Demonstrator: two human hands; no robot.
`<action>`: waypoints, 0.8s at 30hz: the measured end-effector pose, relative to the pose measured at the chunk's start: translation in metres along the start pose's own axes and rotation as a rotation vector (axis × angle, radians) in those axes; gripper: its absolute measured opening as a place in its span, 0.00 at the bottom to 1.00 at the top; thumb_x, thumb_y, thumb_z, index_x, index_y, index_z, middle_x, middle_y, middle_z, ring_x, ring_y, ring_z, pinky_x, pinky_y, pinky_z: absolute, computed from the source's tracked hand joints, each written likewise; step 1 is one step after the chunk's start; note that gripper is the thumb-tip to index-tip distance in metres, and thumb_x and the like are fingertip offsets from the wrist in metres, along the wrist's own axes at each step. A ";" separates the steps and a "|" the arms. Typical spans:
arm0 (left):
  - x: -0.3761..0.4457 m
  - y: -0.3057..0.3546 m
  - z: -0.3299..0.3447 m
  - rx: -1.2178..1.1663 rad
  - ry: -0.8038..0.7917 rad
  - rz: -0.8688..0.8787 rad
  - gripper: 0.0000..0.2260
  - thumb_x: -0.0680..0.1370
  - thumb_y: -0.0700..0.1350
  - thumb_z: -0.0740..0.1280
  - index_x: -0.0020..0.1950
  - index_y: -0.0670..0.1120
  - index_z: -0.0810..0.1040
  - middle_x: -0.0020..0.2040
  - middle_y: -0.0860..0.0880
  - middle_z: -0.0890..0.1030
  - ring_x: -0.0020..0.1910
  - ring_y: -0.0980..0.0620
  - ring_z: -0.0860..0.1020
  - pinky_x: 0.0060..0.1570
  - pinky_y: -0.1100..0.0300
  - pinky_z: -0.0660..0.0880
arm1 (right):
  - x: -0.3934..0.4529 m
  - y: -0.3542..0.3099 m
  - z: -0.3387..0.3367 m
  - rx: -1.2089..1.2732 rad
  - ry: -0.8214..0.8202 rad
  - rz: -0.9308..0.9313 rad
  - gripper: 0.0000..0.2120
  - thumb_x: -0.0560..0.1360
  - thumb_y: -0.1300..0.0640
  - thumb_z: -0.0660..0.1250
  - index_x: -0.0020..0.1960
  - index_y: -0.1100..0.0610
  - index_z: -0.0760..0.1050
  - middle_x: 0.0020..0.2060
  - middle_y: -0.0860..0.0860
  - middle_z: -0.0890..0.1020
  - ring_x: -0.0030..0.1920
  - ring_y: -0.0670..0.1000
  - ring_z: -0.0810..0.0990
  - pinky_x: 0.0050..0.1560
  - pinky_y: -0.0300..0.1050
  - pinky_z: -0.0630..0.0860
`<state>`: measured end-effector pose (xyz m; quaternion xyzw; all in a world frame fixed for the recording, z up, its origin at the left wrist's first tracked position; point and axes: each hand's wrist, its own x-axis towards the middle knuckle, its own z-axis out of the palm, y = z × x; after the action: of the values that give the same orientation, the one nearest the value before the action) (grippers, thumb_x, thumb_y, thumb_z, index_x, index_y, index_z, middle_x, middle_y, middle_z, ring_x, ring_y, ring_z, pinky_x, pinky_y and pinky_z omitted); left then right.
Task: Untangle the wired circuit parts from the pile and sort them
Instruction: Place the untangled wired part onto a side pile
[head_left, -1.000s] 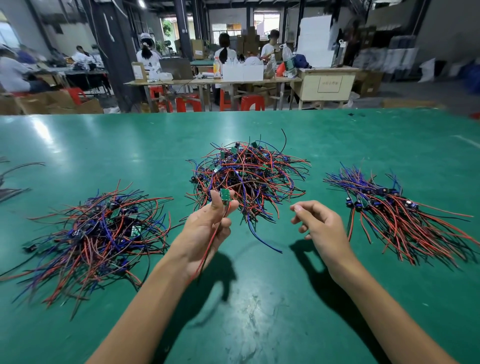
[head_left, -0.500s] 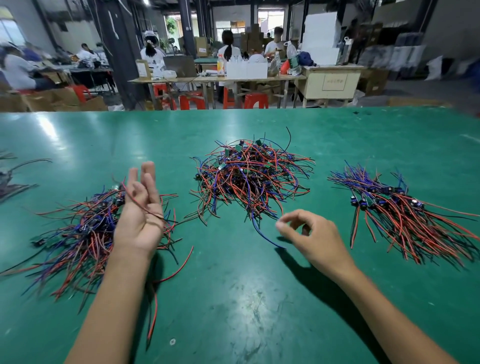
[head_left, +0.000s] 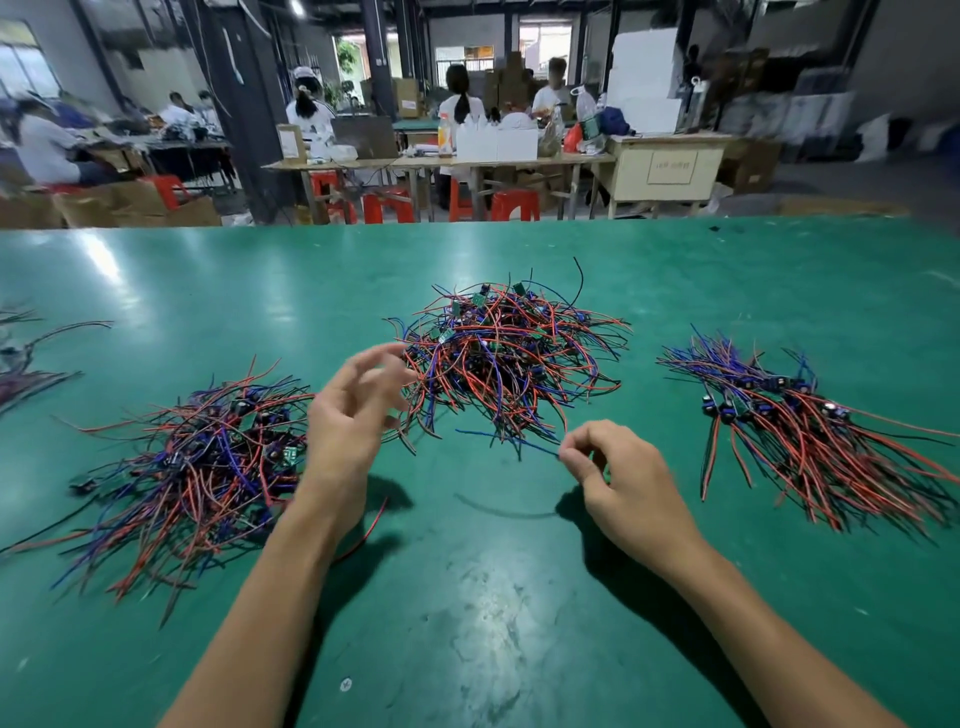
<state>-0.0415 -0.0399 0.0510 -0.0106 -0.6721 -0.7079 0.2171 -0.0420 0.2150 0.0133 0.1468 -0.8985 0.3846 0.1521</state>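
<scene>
Right now I see three heaps of red, blue and black wired circuit parts spread across the shiny green worktop (head_left: 467, 597). Furthest back, in the middle, sits the tangled central pile of wires with small green circuit boards (head_left: 509, 358), its strands looping every way. To my left lies a second loose heap of red, blue and black wires with dark components (head_left: 202, 467), also jumbled. On my right the neater sorted bundle of red and blue leads with small black-and-blue parts (head_left: 800, 431) lies fanned out, the components gathered at its far end and the wires trailing toward me.

My left hand (head_left: 348, 426) hovers between the left heap and the central pile, blurred, its fingers spread and relaxed near the pile's left edge; that grip is apart and holds nothing that I can make out. My right hand (head_left: 618, 478) is in front of the central pile, thumb and forefinger pinched together on the near end of a thin blue wire (head_left: 511, 441) that runs back toward the pile's front edge; that grip is clamped on the wire. A single loose red wire (head_left: 366, 535) curves on the worktop just beside my left forearm.

At the far left edge a few more dark wire ends (head_left: 36, 353) show, too blurred to describe. Beyond the worktop, people sit at wooden tables (head_left: 415, 166) with red plastic stools (head_left: 384, 205).
</scene>
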 end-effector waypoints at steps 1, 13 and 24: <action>-0.003 -0.001 0.003 0.162 -0.098 0.095 0.12 0.76 0.54 0.71 0.59 0.56 0.83 0.50 0.57 0.85 0.44 0.56 0.80 0.47 0.59 0.75 | 0.001 -0.001 0.000 0.089 0.050 0.011 0.07 0.79 0.58 0.69 0.43 0.49 0.76 0.40 0.44 0.80 0.41 0.46 0.75 0.46 0.44 0.73; -0.012 -0.005 0.021 0.268 -0.228 0.153 0.04 0.77 0.47 0.72 0.45 0.49 0.86 0.41 0.51 0.86 0.35 0.56 0.81 0.38 0.66 0.76 | 0.005 -0.006 -0.005 0.415 0.172 0.051 0.06 0.80 0.50 0.67 0.49 0.50 0.81 0.38 0.44 0.83 0.38 0.45 0.79 0.40 0.34 0.72; 0.012 0.005 -0.020 -0.500 0.168 -0.280 0.14 0.79 0.59 0.63 0.60 0.58 0.80 0.47 0.63 0.84 0.37 0.62 0.78 0.47 0.66 0.78 | 0.029 0.034 0.016 -0.031 0.050 0.305 0.12 0.77 0.53 0.66 0.60 0.47 0.74 0.43 0.43 0.80 0.43 0.50 0.77 0.46 0.46 0.70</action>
<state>-0.0450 -0.0626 0.0576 0.0877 -0.4516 -0.8728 0.1630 -0.0844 0.2217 -0.0082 -0.0034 -0.9121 0.3930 0.1167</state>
